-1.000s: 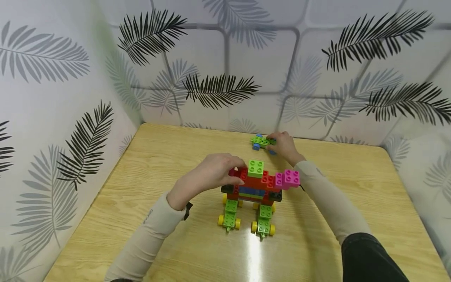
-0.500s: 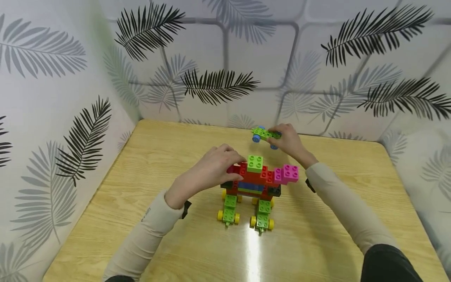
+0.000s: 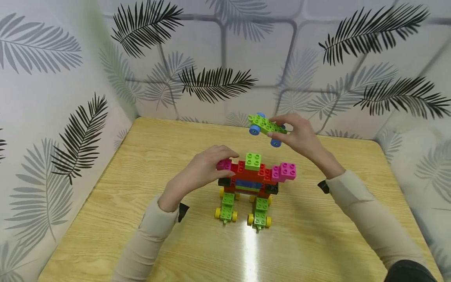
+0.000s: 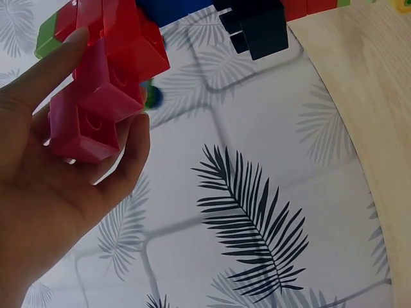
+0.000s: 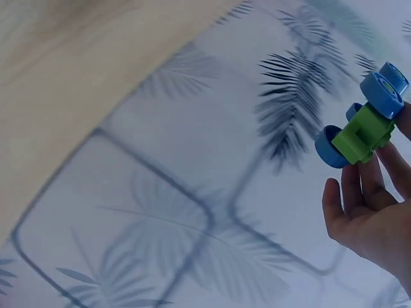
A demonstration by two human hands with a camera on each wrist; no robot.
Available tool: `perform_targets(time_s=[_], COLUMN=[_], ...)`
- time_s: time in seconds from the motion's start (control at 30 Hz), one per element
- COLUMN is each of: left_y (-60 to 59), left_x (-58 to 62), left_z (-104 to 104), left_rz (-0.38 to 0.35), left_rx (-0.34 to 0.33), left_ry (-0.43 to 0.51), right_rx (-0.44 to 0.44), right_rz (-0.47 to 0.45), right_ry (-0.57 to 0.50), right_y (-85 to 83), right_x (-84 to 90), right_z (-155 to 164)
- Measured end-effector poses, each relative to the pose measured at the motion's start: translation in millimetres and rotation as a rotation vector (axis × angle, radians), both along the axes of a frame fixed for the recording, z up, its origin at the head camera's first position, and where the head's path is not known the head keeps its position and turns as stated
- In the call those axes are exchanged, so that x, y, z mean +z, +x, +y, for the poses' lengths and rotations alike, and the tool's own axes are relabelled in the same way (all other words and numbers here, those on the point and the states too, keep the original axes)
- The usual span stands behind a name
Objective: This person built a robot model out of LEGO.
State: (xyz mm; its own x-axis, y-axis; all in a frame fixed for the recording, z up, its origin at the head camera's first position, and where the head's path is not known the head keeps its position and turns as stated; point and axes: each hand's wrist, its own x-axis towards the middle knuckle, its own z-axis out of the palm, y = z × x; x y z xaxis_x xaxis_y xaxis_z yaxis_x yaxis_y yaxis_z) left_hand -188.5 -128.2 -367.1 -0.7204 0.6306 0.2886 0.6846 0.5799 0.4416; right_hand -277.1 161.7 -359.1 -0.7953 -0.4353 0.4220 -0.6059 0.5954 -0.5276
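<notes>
My left hand (image 3: 208,164) is at the left end of a toy-block structure (image 3: 251,172), its thumb and fingers round the pink bricks (image 4: 93,112) there. That structure has a red body, a lime brick on top, pink bricks at both ends and green wheeled bases with yellow wheels below. Above the table, behind the structure, my right hand (image 3: 299,133) pinches a green toy-car base (image 3: 264,124) with blue wheels. The base is tilted, its left end higher. In the right wrist view, thumb and fingers grip the green base (image 5: 365,133) from opposite sides.
The structure stands on a wooden table (image 3: 169,145). Walls with a leaf print (image 3: 218,84) rise behind the table and on its left and right. A light glare (image 3: 250,250) lies on the tabletop in front.
My right hand has lifted the green toy-car base off the table, tilting it. My left hand stays at the structure's left end, its fingers slightly farther left, and more of the pink brick shows.
</notes>
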Motion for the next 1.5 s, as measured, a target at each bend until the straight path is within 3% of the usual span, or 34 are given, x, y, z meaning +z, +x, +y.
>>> perform_targets(time_s=[0.23, 0.37, 0.57, 0.7, 0.9, 1.23, 1.5], left_y=[2.0, 0.8, 2.3, 3.7, 4.3, 2.7, 1.3], left_x=[-9.7, -19.9, -38.2, -48.6, -61.6, -77.0, -78.3], left_z=[-9.0, -12.5, -13.5, -11.5, -5.5, 5.1, 8.4], left_rz=[-0.047, -0.085, -0.146, -0.225, -0.37, -0.53, -0.571], left_rx=[-0.028, -0.036, 0.02, 0.024, 0.043, 0.079, 0.084], left_ry=[0.156, 0.264, 0.431, 0.575, 0.739, 0.851, 0.861], right_rx=[0.071, 0.155, 0.245, 0.26, 0.284, 0.289, 0.284], right_rz=[0.085, 0.141, 0.067, 0.009, 0.012, 0.0, 0.0], right_ry=[0.01, 0.044, 0.158, 0.207, 0.216, 0.289, 0.307], right_y=[34.9, 53.5, 71.9, 75.9, 78.1, 81.2, 82.2], right_x=[35.8, 50.2, 59.6, 58.8, 56.8, 65.0, 68.6], right_z=[-4.1, -10.1, -21.2, -27.0, -31.3, -36.6, -38.1])
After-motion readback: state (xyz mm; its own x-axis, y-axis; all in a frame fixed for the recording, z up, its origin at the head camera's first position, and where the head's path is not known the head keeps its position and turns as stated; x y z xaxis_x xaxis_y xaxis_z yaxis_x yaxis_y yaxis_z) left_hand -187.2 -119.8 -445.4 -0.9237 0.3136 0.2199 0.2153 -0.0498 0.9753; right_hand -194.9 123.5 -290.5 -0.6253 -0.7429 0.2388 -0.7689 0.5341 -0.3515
